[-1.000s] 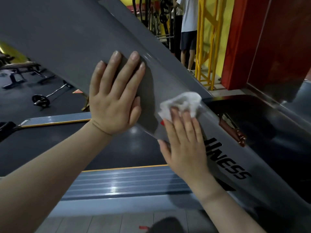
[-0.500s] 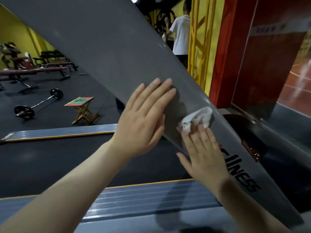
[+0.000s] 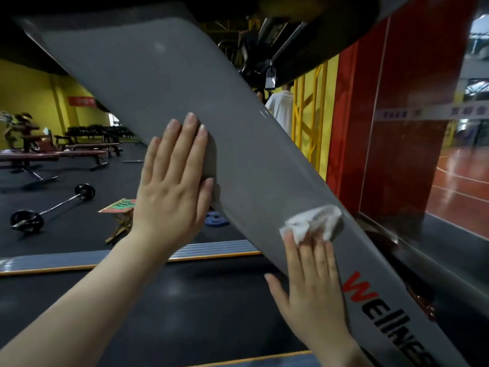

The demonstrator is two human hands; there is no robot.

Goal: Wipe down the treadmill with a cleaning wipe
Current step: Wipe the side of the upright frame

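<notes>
On the grey upright (image 3: 238,133), your flat left hand (image 3: 172,186) braces it while your right hand's (image 3: 309,282) straight fingers press the wipe (image 3: 315,223) for scrubbing.

The left hand (image 3: 172,192) lies flat, palm down, its fingers (image 3: 189,144) straight, close together and pointing up, the forearm reaching in from the lower left. The right hand (image 3: 312,282) is also flat, fingers straight and pressing forward, thumb spread out to the left, its wrist low at the right.
</notes>
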